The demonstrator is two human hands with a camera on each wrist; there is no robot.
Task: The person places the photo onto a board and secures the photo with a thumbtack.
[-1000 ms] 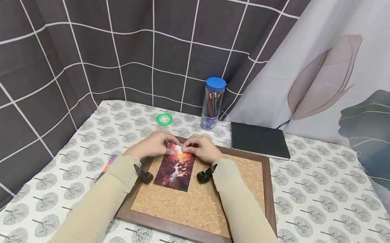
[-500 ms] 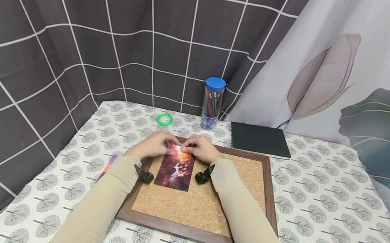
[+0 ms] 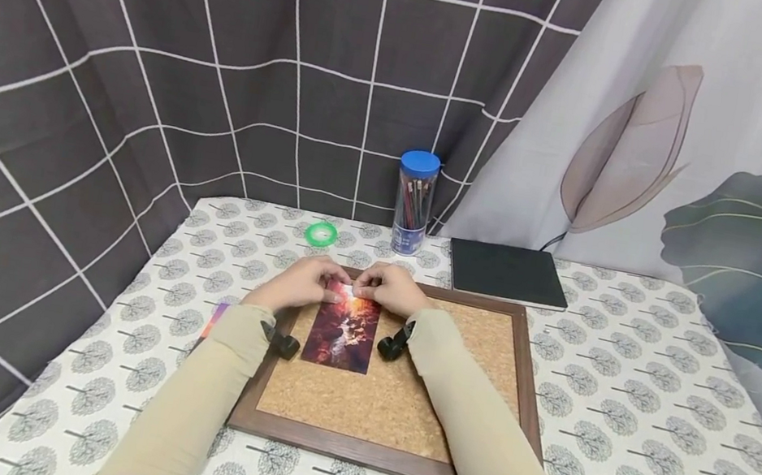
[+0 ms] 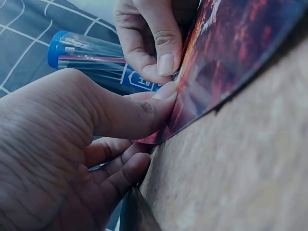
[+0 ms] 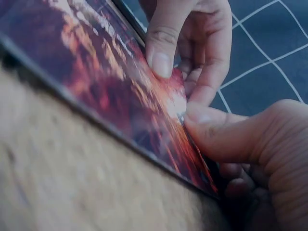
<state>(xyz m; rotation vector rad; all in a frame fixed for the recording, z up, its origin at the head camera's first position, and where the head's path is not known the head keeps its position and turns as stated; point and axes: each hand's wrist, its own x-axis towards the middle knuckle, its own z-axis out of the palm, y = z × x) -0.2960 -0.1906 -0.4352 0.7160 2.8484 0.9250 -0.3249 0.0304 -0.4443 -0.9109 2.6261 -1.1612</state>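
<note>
A glossy photo print [image 3: 343, 334] in reds and purples lies over the left part of a wood-framed cork board [image 3: 399, 413]. My left hand [image 3: 303, 283] pinches its upper left edge, the thumb on the picture side and fingers behind, as the left wrist view shows. Beside it, my right hand [image 3: 399, 289] pinches the middle of the top edge; in the right wrist view the right thumb [image 5: 216, 132] presses near a bright patch. A tiny glint shows at those fingertips, too small to identify. The print's lower edge stands slightly off the cork in the wrist views.
Behind the board are a green tape roll [image 3: 321, 234], a clear blue-lidded tub of pencils [image 3: 414, 205] and a flat black rectangular object [image 3: 509, 273]. Another colourful print [image 3: 215, 318] lies partly hidden under the left sleeve. A tree-patterned cloth [image 3: 653, 442] covers the table.
Both hands stay at the print's top edge. The right hand and wrist have shifted very slightly left; the print and board look unmoved.
</note>
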